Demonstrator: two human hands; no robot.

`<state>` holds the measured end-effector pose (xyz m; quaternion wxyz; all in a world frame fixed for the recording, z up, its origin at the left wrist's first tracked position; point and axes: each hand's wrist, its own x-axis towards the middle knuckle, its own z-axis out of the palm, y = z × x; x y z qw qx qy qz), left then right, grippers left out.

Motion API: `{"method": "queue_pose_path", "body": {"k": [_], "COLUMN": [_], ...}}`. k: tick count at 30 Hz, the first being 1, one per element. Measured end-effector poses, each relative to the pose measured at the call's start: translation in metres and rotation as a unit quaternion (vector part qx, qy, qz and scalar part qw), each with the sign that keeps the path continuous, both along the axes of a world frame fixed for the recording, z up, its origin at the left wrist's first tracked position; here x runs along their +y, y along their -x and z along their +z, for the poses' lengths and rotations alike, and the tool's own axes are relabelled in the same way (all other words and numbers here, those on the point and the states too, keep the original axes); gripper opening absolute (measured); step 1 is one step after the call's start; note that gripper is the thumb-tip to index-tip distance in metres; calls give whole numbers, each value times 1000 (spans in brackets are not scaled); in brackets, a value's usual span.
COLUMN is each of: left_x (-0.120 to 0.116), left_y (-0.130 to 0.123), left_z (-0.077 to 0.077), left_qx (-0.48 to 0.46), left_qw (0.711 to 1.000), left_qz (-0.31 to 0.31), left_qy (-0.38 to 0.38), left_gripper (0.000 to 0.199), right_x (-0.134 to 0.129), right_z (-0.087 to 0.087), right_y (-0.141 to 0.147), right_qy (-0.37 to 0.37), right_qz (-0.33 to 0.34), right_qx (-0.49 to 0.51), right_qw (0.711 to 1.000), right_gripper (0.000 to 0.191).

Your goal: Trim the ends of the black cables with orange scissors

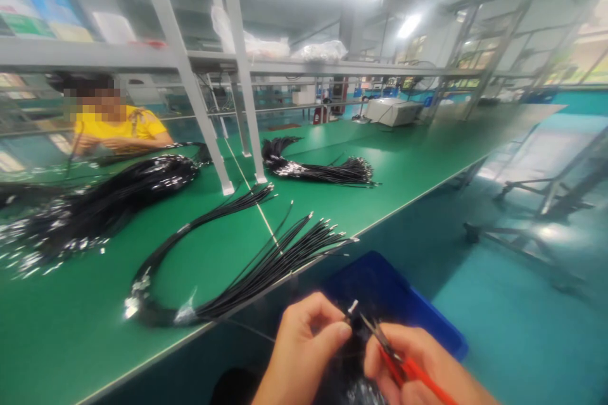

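Thumb and forefinger of my left hand [311, 345] pinch a black cable [350, 313] close to its pale, stripped-looking tip. My right hand [418, 357] is wrapped around red-handled cutting pliers [392, 354], whose narrow metal jaws point at the cable tip without touching it. Both hands are in front of the bench edge, above a blue bin [408, 304]. Dark material with shiny plastic shows below my hands, too blurred to make out. On the bench nearby, a curved bundle of black cables [266, 272] lies with its light-coloured ends fanned out toward the right.
A second cable bundle [323, 171] and a large heap of black cables [128, 196] lie on the green bench [427, 158]. White shelf posts [247, 76] rise from it. Across the bench sits a person in a yellow shirt [137, 126]. A wheeled stand [532, 228] is at right.
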<state>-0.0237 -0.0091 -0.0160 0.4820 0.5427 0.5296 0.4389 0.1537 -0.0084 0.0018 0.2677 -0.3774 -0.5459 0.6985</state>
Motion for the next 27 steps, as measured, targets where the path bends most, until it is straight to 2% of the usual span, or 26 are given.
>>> {"method": "queue_pose_path", "body": {"k": [2,4,5,7,10,12,14,17,19,21,24,27], "left_x": [-1,1,4,11,24,33,40,51,57,62,65,58], "left_y": [-8,-8,-4,14,55,82,102,119,125,126,109,69], "left_z": [-3,-8,-10,-13,-14,-14,-14,-14,-10,-1,19,39], "left_qx": [102,237,298,389,453,478,487,470,436,389,316,268], "left_qw": [993,965,949,917,873,848,837,847,868,897,938,959], "left_qz": [-55,-97,-78,37,174,228,249,240,225,199,140,72], "left_qy": [-18,-57,-72,-79,-44,-15,20,63,70,56,4,-57], "left_gripper": [8,7,9,9,17,18,14,14,12,8,13,15], "right_x": [6,12,15,19,21,21,21,19,19,19,21,25], "right_z": [-5,-9,-10,-8,-2,2,5,6,6,6,4,0], "right_y": [-3,-5,-6,-8,-10,-11,-9,-7,-5,-4,2,9], "right_qy": [19,34,29,7,-4,6,13,15,7,-12,-34,-43], "right_qz": [13,-11,-37,-91,-133,-150,-165,-174,-186,-228,-314,-328], "right_qx": [21,20,12,-1,-15,-38,-62,-72,-66,-47,-8,13], "right_qw": [1000,999,999,996,991,988,984,982,980,972,949,944], "right_gripper": [61,55,52,49,50,48,43,37,36,33,31,33]}}
